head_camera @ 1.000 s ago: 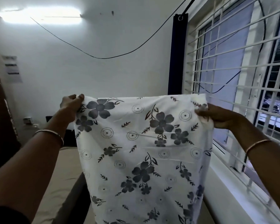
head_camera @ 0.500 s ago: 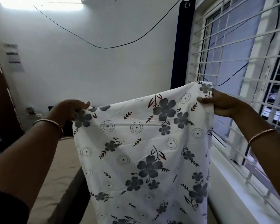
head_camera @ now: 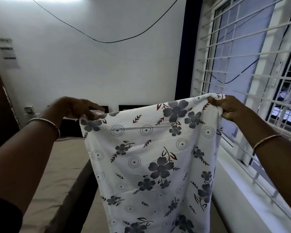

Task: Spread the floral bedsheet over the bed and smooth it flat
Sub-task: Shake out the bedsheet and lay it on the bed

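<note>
We hold the floral bedsheet (head_camera: 149, 157) up by its top edge; it hangs beside the mattress (head_camera: 57, 165). Left hand (head_camera: 77, 107) pinches one corner, right hand (head_camera: 225, 109) clenches the other. Best move: keep both grips firm and level, then fling it open over the bed.

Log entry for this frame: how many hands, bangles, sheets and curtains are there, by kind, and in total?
Hands: 2 (left hand, right hand, both holding the sheet's top edge)
Bangles: 2 (left wrist, right wrist)
Sheet: 1
Curtain: 1
Total: 6
</note>
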`<control>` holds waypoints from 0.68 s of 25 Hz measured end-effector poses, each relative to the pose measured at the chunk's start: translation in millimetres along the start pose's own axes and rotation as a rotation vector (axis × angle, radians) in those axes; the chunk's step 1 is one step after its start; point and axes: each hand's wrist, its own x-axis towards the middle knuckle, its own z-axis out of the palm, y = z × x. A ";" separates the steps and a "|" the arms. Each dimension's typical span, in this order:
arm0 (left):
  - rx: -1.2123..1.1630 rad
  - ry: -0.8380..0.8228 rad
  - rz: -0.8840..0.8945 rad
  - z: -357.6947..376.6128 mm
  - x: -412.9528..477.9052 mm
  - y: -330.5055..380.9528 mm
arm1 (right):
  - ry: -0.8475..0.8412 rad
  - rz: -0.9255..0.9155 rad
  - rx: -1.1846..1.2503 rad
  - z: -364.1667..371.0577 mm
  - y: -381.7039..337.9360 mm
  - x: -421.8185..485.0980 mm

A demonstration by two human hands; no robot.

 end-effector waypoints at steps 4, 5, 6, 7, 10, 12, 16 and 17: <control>-0.031 0.417 0.057 16.6 7.2 0.6 | 0.035 -0.161 -0.008 5.6 4.3 1.5; -0.138 0.518 0.086 25.0 10.8 1.6 | 0.028 -0.173 0.013 8.1 3.7 0.9; -0.257 0.590 0.116 32.4 16.1 2.7 | -0.015 -0.163 0.022 11.1 2.3 -1.3; -0.387 0.634 0.141 39.0 20.4 5.5 | -0.092 -0.130 0.009 12.4 1.4 -3.0; -0.773 0.527 0.135 41.3 23.3 15.4 | -0.285 -0.023 -0.127 11.4 7.6 -4.1; -0.943 0.213 0.127 34.3 19.5 14.2 | -0.304 0.016 -0.180 8.9 12.3 -2.2; -0.690 0.060 0.246 26.6 31.3 -5.0 | -0.168 0.036 -0.153 8.3 17.7 1.4; -0.614 0.119 0.254 28.1 33.5 -6.8 | -0.130 0.028 -0.154 9.7 19.0 0.1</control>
